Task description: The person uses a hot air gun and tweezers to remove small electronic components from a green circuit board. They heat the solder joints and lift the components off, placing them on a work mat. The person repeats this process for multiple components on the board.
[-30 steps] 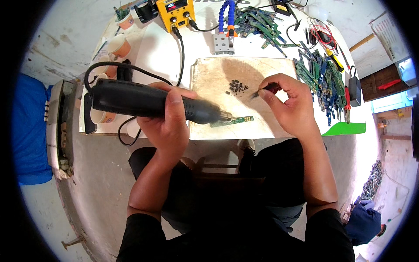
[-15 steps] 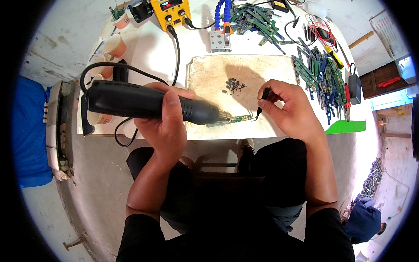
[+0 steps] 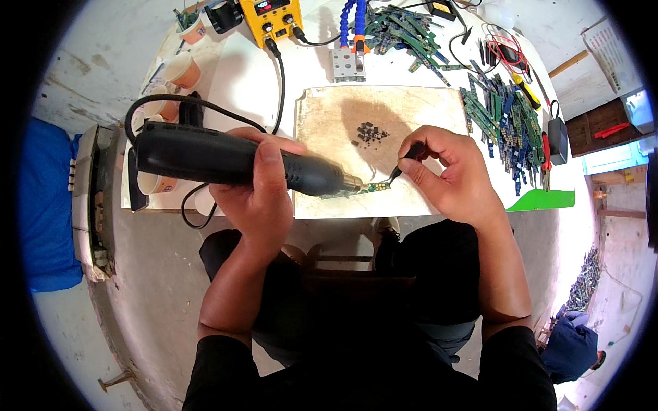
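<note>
My left hand [image 3: 264,185] grips a black hot-air gun [image 3: 199,154], its metal nozzle [image 3: 351,183] pointing right over a narrow green circuit board strip [image 3: 373,188] on a stained tan mat [image 3: 322,113]. My right hand [image 3: 442,175] is closed on black tweezers [image 3: 410,154], whose tips touch or hover at the board's right part; I cannot tell which. A small pile of dark chips [image 3: 370,133] lies on the mat beyond the board.
Around the mat are a yellow control unit [image 3: 271,20], a metal block [image 3: 346,65] with blue flexible arms, strip board piles [image 3: 394,38] [image 3: 500,130], paper cups [image 3: 181,72], cables, red-handled pliers [image 3: 545,161] and a green sheet [image 3: 541,199] along the front edge.
My right hand has brought the tweezers down from beside the chip pile to the board. My left hand and the gun have shifted slightly left.
</note>
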`<state>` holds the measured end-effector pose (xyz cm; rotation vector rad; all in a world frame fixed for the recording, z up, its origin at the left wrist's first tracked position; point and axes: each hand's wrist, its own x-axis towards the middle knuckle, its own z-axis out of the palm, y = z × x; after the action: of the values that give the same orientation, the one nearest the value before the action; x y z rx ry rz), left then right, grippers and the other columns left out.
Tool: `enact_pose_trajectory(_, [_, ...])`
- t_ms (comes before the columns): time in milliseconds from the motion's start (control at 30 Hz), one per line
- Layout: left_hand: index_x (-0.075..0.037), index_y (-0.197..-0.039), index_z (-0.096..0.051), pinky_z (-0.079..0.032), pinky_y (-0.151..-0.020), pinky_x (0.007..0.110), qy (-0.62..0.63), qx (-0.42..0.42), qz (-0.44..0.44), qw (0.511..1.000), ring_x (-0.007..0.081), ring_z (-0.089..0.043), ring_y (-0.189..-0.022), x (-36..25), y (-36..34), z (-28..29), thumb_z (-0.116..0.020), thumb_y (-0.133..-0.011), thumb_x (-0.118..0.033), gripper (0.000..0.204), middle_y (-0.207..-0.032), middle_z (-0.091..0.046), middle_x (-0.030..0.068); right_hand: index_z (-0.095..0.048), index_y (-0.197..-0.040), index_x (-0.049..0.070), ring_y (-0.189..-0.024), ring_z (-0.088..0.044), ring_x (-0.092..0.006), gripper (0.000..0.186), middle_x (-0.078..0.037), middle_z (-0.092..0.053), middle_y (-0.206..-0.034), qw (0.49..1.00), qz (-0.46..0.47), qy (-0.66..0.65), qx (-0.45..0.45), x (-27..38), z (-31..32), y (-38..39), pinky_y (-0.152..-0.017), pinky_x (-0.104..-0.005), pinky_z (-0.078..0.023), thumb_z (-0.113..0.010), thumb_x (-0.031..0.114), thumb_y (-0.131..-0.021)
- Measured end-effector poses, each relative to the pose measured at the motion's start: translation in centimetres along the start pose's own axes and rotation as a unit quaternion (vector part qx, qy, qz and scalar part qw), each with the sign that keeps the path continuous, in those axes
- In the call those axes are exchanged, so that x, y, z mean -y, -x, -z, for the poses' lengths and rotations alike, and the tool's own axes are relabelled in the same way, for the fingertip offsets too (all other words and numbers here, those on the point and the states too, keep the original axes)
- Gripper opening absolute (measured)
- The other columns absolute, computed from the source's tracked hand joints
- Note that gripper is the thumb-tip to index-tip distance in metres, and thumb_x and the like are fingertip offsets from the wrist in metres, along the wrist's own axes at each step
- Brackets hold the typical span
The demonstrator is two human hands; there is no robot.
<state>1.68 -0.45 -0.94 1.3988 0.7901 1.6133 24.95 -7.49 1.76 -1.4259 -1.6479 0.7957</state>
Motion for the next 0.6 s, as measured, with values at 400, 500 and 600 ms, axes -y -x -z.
enact_pose_trajectory(400, [0.002,-0.098,-0.055,-0.051,-0.077,0.026,0.032,0.023,0.021,0.999,0.0139,-0.066,-0.076,-0.33,0.33,0.1,-0.057,-0.095,-0.008,0.011,-0.08,-0.07,0.0122,-0.062,-0.089,0.001,-0.077,-0.063,-0.0182,0.011,-0.008,-0.066,-0.084,0.999,0.015,0.031,0.029,0.29,-0.52,-0.12,-0.072,-0.0285,-0.049,-0.071,-0.001,-0.082])
enact_pose_trajectory(500, [0.002,-0.098,-0.055,-0.052,-0.077,0.026,0.041,0.026,0.016,0.999,0.0138,-0.066,-0.076,-0.31,0.28,0.08,-0.057,-0.095,-0.008,0.011,-0.08,-0.07,0.0122,-0.062,-0.089,0.001,-0.077,-0.064,-0.0176,0.012,-0.008,-0.066,-0.084,0.999,0.013,0.035,0.031,0.27,-0.53,-0.1,-0.072,-0.0284,-0.05,-0.071,-0.001,-0.082])
enact_pose_trajectory(600, [0.001,-0.098,-0.055,-0.051,-0.077,0.026,0.046,0.029,0.019,0.998,0.0139,-0.066,-0.076,-0.36,0.26,0.12,-0.057,-0.096,-0.009,0.011,-0.08,-0.07,0.0123,-0.062,-0.089,0.0,-0.075,-0.064,-0.0163,0.012,-0.008,-0.066,-0.084,0.999,0.014,0.032,0.036,0.15,-0.53,-0.07,-0.071,-0.0276,-0.05,-0.071,-0.002,-0.081])
